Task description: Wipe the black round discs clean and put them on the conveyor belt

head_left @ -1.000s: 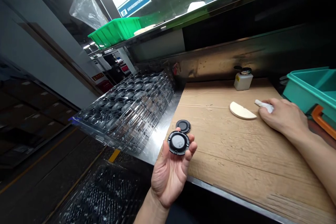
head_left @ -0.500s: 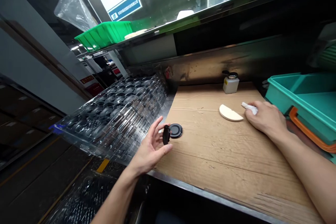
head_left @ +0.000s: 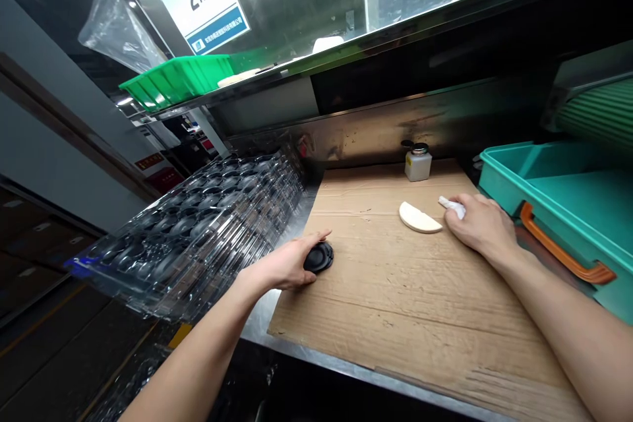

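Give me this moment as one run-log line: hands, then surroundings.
left hand: at black disc, grip unclear | right hand: holding white wad | cardboard: cream half-disc, small white bottle | teal bin: right of cardboard

2 curled hands (head_left: 289, 265) (head_left: 479, 221), well apart

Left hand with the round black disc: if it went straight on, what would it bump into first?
Past the round black disc, the left hand would probably meet the cream half-round piece on the brown cardboard sheet first, though depth is hard to judge.
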A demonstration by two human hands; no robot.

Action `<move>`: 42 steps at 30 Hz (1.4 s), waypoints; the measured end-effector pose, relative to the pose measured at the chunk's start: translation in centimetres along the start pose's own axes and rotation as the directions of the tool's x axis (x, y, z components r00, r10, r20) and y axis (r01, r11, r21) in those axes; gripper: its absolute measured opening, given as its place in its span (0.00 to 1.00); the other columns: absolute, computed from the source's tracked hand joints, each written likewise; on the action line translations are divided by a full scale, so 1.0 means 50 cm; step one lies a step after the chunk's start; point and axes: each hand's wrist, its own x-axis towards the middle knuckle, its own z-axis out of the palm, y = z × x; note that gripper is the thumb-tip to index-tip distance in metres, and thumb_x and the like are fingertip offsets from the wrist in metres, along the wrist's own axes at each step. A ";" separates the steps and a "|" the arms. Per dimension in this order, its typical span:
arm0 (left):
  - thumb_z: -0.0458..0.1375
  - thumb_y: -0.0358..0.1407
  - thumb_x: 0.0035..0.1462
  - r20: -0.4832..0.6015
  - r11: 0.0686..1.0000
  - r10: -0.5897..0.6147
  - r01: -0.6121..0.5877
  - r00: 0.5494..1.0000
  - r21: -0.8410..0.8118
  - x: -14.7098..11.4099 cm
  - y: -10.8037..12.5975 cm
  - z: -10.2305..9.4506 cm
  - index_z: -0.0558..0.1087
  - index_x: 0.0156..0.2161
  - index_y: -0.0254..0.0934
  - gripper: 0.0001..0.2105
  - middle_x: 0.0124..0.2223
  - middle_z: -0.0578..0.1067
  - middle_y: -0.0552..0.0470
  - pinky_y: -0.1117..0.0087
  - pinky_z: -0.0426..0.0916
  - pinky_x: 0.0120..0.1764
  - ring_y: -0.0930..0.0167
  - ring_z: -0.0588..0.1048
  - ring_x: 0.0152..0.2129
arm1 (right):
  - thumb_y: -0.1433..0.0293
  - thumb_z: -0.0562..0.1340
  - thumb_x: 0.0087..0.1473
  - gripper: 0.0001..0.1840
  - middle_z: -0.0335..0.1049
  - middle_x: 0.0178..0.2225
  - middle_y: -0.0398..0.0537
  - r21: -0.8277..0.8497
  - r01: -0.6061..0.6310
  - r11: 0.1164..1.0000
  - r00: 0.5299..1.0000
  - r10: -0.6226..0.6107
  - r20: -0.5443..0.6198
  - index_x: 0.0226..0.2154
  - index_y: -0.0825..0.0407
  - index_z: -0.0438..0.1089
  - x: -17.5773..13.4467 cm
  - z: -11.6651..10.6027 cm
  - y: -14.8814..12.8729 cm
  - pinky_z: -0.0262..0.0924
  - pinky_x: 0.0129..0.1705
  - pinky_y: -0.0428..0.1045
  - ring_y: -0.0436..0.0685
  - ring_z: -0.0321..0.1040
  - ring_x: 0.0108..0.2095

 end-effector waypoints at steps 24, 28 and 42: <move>0.55 0.46 0.58 -0.071 0.019 -0.153 -0.069 0.986 -0.997 -0.017 0.066 0.010 0.66 0.57 0.33 0.26 0.55 0.68 0.41 0.68 0.69 0.45 0.66 0.73 0.43 | 0.59 0.54 0.58 0.18 0.69 0.42 0.50 0.197 -0.076 0.978 0.992 0.094 -0.084 0.46 0.46 0.71 -0.007 -0.014 -0.010 0.51 0.31 0.51 0.59 0.64 0.36; 0.51 0.49 0.60 -0.078 -0.384 0.010 -0.068 0.997 -0.921 0.001 0.105 0.038 0.64 0.58 0.29 0.29 0.56 0.69 0.40 0.73 0.70 0.45 0.66 0.75 0.43 | 0.57 0.57 0.55 0.18 0.70 0.39 0.50 0.215 -0.087 0.973 0.991 0.107 -0.084 0.43 0.47 0.73 0.003 0.000 -0.002 0.51 0.30 0.50 0.60 0.65 0.34; 0.66 0.37 0.51 -0.059 -0.274 -0.174 -0.106 0.983 -0.956 0.155 0.164 0.119 0.68 0.35 0.35 0.12 0.34 0.71 0.52 0.84 0.57 0.19 0.82 0.66 0.21 | 0.60 0.57 0.55 0.15 0.72 0.39 0.50 0.272 -0.043 0.961 0.982 0.091 -0.165 0.40 0.48 0.73 0.007 -0.002 -0.008 0.56 0.33 0.51 0.61 0.68 0.36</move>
